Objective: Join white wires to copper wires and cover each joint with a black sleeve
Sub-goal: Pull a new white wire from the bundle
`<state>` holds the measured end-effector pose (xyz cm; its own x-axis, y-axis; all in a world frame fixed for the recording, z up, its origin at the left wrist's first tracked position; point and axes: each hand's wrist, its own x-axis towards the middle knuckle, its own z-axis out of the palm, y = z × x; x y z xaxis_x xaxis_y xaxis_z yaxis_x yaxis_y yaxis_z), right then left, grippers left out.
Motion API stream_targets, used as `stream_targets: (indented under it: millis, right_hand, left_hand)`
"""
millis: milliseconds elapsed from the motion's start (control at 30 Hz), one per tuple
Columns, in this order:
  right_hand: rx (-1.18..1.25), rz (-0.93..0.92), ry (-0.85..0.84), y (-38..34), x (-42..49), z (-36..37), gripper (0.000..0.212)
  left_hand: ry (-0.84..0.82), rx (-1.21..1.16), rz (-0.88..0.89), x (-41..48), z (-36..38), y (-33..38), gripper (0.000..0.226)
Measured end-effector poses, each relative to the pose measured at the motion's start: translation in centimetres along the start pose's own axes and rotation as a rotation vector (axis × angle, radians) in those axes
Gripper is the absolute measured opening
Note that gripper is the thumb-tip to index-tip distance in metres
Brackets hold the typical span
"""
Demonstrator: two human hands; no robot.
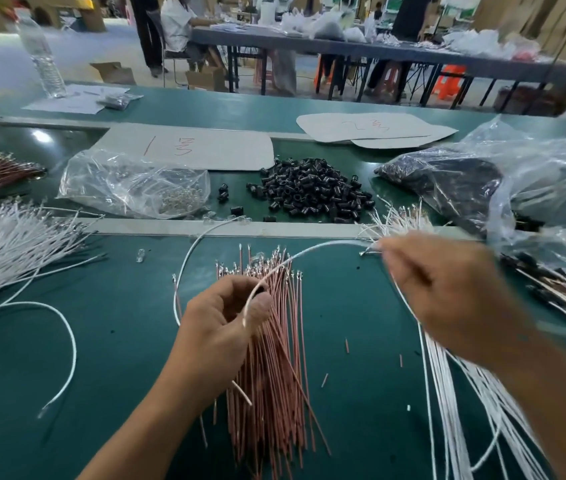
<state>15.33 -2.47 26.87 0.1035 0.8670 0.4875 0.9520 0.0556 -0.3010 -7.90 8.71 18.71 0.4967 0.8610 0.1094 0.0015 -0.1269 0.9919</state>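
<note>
A bundle of copper wires (274,362) with metal terminals lies on the green mat in the middle. My left hand (219,327) is over the bundle and pinches one end of a white wire (312,249), which arcs over to my right hand (447,289). My right hand grips that wire's other end, where a metal terminal sticks out, above a fan of white wires (461,403) at the right. A heap of black sleeves (312,190) sits beyond the mat's far edge.
More white wires (14,244) lie at the left, with a loose one (66,341) curling nearby. A clear bag of small metal parts (136,181), a bag of dark parts (465,181), finished joined wires (565,289) at far right, and paper sheets (198,147) surround the work area.
</note>
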Motion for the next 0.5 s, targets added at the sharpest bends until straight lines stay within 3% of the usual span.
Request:
stream_targets:
  millis: [67, 167, 300, 500]
  right_hand:
    - [0.060, -0.080, -0.075, -0.2, -1.9, 2.8, 0.022]
    - [0.078, 0.017, -0.092, 2.0, -2.5, 5.1, 0.024]
    - [0.074, 0.051, -0.089, 3.1, -3.2, 5.7, 0.032]
    - [0.025, 0.096, -0.111, 4.1, -3.6, 5.8, 0.018]
  left_hand:
    - [-0.006, -0.176, -0.047, 0.2, -0.3, 0.3, 0.016]
    - [-0.022, -0.414, -0.107, 0.5, -0.7, 0.6, 0.020]
    - [0.035, -0.476, -0.120, 0.6, -0.9, 0.4, 0.027]
    - [0.024, -0.531, -0.161, 0.9, -1.0, 0.5, 0.021]
